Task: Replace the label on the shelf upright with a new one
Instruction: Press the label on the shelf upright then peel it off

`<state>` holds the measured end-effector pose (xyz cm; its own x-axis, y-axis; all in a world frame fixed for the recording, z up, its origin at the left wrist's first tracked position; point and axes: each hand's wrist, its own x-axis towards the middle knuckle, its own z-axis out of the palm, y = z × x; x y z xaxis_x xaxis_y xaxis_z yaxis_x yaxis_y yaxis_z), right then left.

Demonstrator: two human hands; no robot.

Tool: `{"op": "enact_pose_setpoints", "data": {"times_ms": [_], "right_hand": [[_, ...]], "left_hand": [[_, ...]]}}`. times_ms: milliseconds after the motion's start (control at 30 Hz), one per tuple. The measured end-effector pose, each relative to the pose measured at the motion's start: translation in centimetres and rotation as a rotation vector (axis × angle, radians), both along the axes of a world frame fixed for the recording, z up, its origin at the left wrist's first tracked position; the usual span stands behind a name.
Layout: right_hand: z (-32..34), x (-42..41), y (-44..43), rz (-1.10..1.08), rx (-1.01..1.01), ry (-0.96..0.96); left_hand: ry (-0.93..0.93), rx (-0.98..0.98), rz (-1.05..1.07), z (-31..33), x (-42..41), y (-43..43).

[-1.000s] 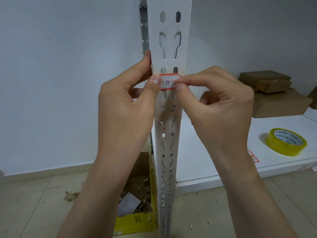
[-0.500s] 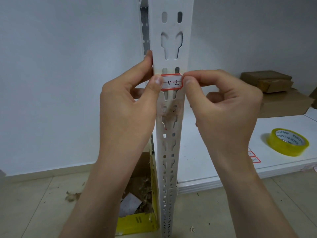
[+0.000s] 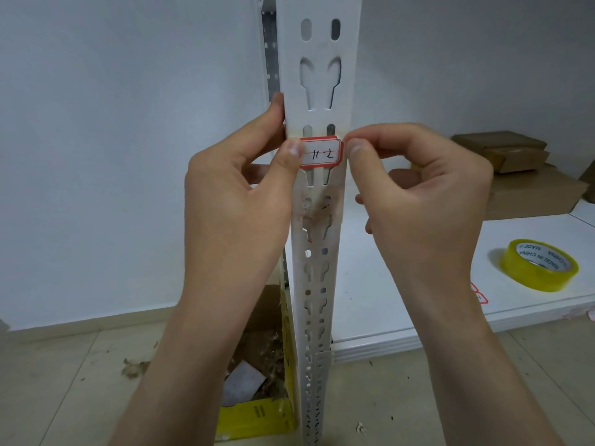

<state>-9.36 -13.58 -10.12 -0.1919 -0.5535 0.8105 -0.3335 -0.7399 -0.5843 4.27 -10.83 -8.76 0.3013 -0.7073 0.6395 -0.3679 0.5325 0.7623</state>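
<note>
The white slotted shelf upright [image 3: 317, 75] stands in the middle of the view. A white label with a red border [image 3: 322, 153], hand-written "11-2", lies across its front face. My left hand [image 3: 238, 201] pinches the label's left end against the upright, thumb on the front and forefinger along the upright's left edge. My right hand [image 3: 425, 194] pinches at the label's right end, thumb and forefinger tips together at the upright's right edge. Below the label, the upright shows a patch of brownish glue residue [image 3: 317, 210].
A white shelf board [image 3: 402, 300] runs to the right and carries a yellow tape roll [image 3: 539, 265], cardboard boxes [image 3: 528, 194] at the back, and spare red-bordered labels [image 3: 479, 294] near its front edge. A yellow box of scraps [image 3: 257, 416] sits on the floor, left of the upright.
My right thumb and forefinger slid from the label's middle to its right end, uncovering the writing. My left hand kept its hold.
</note>
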Motion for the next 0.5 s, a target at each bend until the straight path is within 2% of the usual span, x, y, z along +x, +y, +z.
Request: {"op": "enact_pose_setpoints", "data": {"times_ms": [233, 500], "right_hand": [[-0.08, -0.23, -0.30, -0.082, -0.118, 0.069], [0.08, -0.23, -0.63, -0.113, -0.101, 0.064]], "left_hand": [[-0.008, -0.006, 0.004, 0.04, 0.03, 0.04], [-0.002, 0.000, 0.005, 0.06, 0.07, 0.04]]}}
